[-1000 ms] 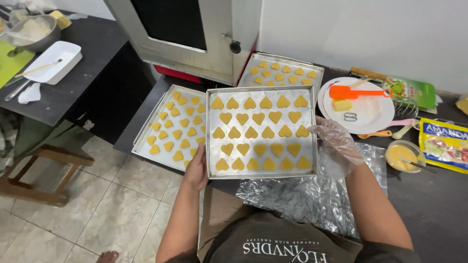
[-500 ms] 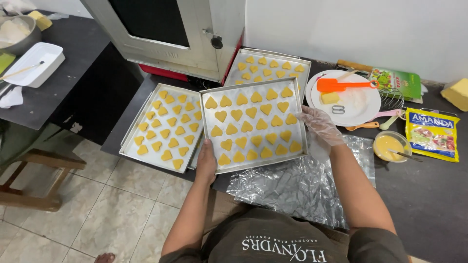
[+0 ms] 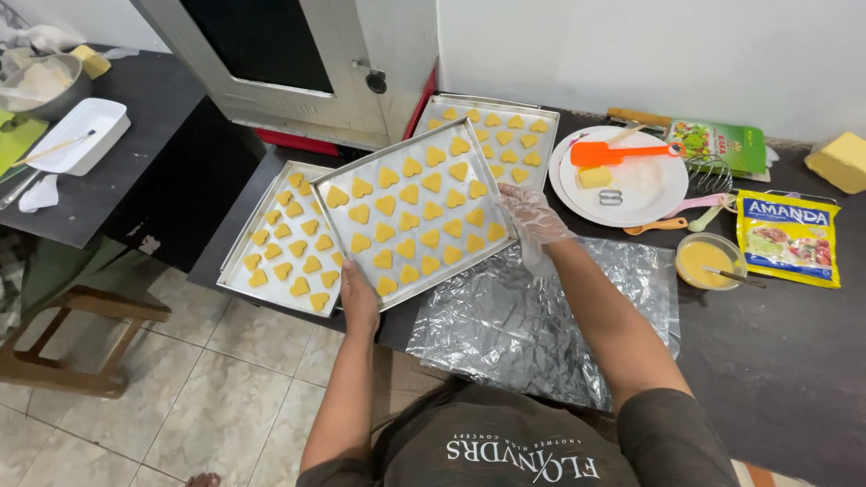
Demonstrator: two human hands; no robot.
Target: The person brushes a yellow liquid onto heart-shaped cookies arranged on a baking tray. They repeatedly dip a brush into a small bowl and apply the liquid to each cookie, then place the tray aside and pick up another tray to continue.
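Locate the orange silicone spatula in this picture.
In the head view, the orange silicone spatula lies across the round white plate on the dark counter, right of the far metal tray of heart-shaped biscuits.

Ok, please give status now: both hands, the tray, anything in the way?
Left hand on near edge of lifted tray, bare. Right hand, gloved, on its right edge. Tray tilted, over the second tray. Oven door ahead, shut.
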